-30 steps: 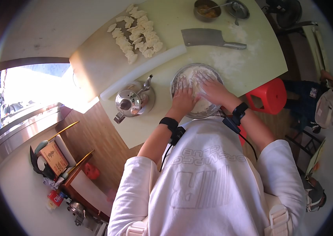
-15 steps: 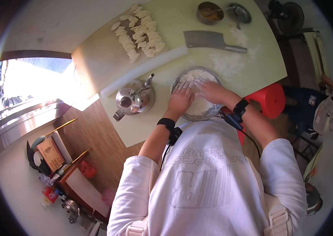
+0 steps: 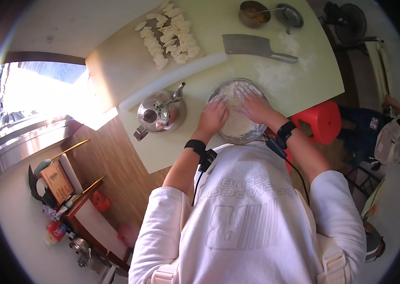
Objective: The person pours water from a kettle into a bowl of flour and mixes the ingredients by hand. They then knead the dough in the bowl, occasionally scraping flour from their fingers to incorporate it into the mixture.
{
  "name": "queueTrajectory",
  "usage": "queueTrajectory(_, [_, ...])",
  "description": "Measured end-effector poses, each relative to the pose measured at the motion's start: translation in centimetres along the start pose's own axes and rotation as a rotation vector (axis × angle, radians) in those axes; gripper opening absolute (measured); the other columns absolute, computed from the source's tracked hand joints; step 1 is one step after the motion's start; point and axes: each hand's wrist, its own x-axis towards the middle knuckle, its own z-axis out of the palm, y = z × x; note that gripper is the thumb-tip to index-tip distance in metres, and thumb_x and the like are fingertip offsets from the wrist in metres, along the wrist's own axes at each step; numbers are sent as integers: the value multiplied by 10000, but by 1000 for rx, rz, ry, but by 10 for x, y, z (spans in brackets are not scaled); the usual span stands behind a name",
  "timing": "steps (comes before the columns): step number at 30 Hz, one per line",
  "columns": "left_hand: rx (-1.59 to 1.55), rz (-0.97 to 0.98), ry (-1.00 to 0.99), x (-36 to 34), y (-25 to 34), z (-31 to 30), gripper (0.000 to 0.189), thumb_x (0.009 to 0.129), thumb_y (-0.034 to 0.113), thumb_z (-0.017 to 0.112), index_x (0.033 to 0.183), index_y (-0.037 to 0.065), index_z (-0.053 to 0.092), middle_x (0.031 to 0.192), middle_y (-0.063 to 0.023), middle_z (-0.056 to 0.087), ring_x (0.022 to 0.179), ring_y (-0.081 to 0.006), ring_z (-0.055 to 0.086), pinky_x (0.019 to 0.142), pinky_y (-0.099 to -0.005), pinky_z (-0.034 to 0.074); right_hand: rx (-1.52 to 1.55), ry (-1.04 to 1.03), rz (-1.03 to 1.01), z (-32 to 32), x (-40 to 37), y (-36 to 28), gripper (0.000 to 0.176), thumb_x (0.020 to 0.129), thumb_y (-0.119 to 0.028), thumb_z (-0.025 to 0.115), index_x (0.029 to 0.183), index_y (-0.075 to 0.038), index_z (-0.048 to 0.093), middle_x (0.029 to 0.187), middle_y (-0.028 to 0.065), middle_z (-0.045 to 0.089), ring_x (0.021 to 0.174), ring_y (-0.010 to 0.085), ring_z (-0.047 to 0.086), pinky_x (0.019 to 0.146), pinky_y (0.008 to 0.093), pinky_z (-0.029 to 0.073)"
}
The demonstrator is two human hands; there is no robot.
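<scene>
A metal bowl (image 3: 242, 140) of white flour (image 3: 236, 124) stands at the table edge in front of me. My left hand (image 3: 214, 115) reaches over the bowl's left side, its fingers slightly bent and touching the flour. Stretched out toward the far side, the fingers of my right hand (image 3: 255, 105) lie on the flour and are dusted white. Both hands are open, and neither grips anything I can see. Left of the bowl is a shiny metal kettle (image 3: 160, 116), its spout toward the far side.
Beyond the bowl lie a cleaver (image 3: 254, 48), a long pale roll (image 3: 174, 81) and rows of dumplings (image 3: 171, 35). A pot (image 3: 254, 15) of filling and a lid (image 3: 289, 17) sit farther back. A red stool (image 3: 325, 122) and a person (image 3: 391, 135) are at right.
My right hand has moved slightly toward the far side of the bowl. My left fingers have bent more, and the gap between my hands has widened, showing more flour.
</scene>
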Motion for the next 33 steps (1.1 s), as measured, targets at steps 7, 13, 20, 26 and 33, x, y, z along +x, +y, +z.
queueTrajectory(7, [71,27,-99,-13,-6,-2,207,739,168,491,889,28,516,968,-128,507,845,-302,491,711,-363,411,7,-249,124,5,11,-5,579,791,-387,386,1176,35,292,1159,202,373,1081,283,349,931,347,231])
queueTrajectory(13, [47,-6,-22,-12,-1,2,165,727,141,493,851,34,508,948,-120,515,813,-299,499,681,-359,411,183,1,11,19,16,3,547,786,-355,417,1184,2,300,1122,209,402,1027,316,387,892,364,278])
queueTrajectory(20, [23,-74,63,-9,5,8,169,718,121,498,867,40,494,927,-121,522,786,-297,506,672,-355,412,346,-27,-49,8,18,-2,412,776,-330,438,1004,12,464,948,209,496,883,341,461,781,375,367])
queueTrajectory(26, [28,-86,78,-5,8,6,177,720,117,496,880,39,493,928,-123,521,791,-296,504,676,-355,410,352,-130,-155,-1,1,-6,356,743,-325,471,818,17,534,756,184,526,745,340,487,684,394,387])
queueTrajectory(33, [27,-84,77,-3,8,8,174,720,108,495,879,38,495,925,-120,524,788,-298,505,673,-358,409,187,-380,-224,-30,-16,-11,352,749,-318,462,892,-5,534,805,171,536,783,309,497,754,375,369])
